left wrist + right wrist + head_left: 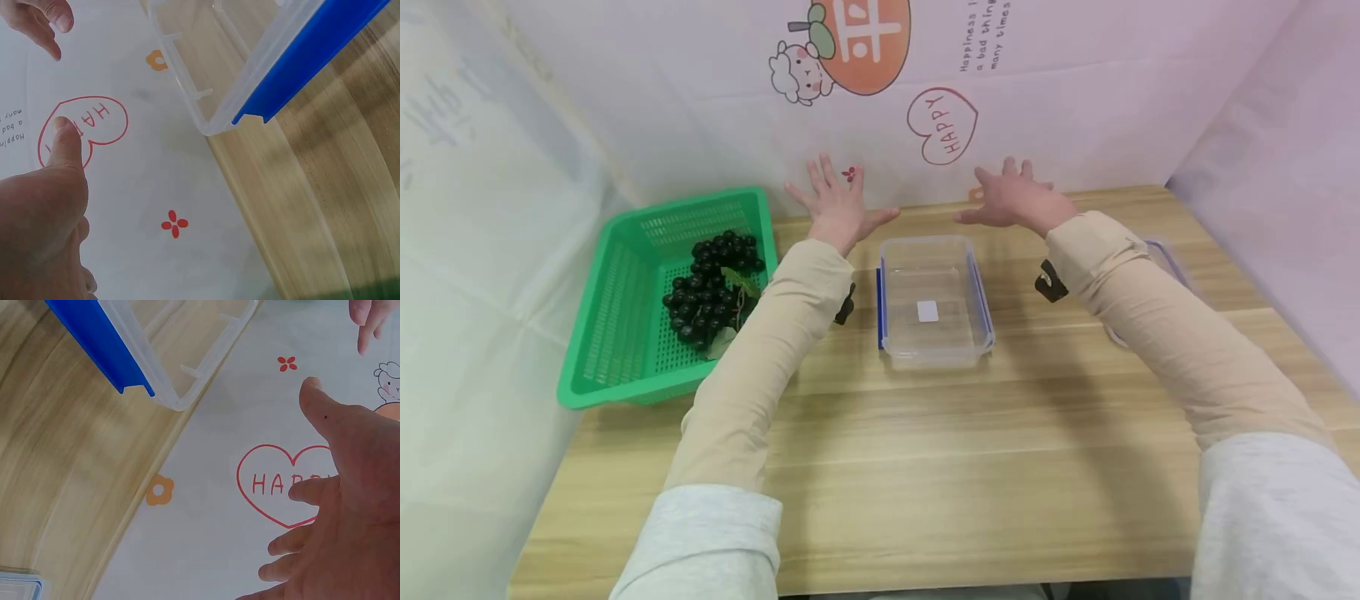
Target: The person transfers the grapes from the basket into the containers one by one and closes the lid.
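Note:
Both hands reach forward over the far edge of the table with nothing in them. My left hand [837,204] has its fingers spread, beyond the clear plastic container [925,287] and to its left. On the other side, my right hand [1018,198] is held out with fingers apart, past the container's far right corner. The container stands lidless in the middle of the table, with a blue clip [300,62] hanging down its side and a small white label on its bottom. Black grapes [703,287] lie in the green basket [583,333] at the left, partly behind my left sleeve.
A clear lid with a blue rim [1168,260] lies on the right of the table, mostly hidden under my right forearm. White printed cloth [1037,108] rises behind the table, and more cloth hangs at both sides. The wooden tabletop [985,483] extends toward me.

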`<action>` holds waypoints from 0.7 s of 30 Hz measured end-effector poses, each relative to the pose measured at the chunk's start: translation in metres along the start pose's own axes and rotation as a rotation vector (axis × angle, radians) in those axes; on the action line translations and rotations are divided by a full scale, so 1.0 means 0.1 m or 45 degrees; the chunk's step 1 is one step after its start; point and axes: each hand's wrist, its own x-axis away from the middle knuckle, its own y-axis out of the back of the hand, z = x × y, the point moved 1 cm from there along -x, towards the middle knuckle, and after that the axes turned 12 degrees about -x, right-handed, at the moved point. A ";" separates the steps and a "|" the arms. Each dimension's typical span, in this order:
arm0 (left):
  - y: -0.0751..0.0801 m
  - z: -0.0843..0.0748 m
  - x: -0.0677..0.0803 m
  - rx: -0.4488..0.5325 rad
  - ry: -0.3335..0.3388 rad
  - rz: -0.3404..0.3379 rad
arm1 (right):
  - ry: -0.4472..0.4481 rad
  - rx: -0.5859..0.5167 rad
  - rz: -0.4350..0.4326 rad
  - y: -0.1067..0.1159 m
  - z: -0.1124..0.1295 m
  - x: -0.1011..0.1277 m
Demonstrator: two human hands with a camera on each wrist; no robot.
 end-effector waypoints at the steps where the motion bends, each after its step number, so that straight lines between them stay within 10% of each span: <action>1: 0.00 0.03 0.00 0.000 0.002 0.001 | 0.016 -0.001 0.002 -0.01 0.02 -0.01; 10: -0.08 0.35 0.05 -0.011 0.043 0.103 | 0.179 0.139 0.127 -0.44 0.13 -0.06; 21: -0.09 0.90 0.13 0.031 0.046 0.250 | 0.198 -0.036 0.083 -0.73 -0.04 0.00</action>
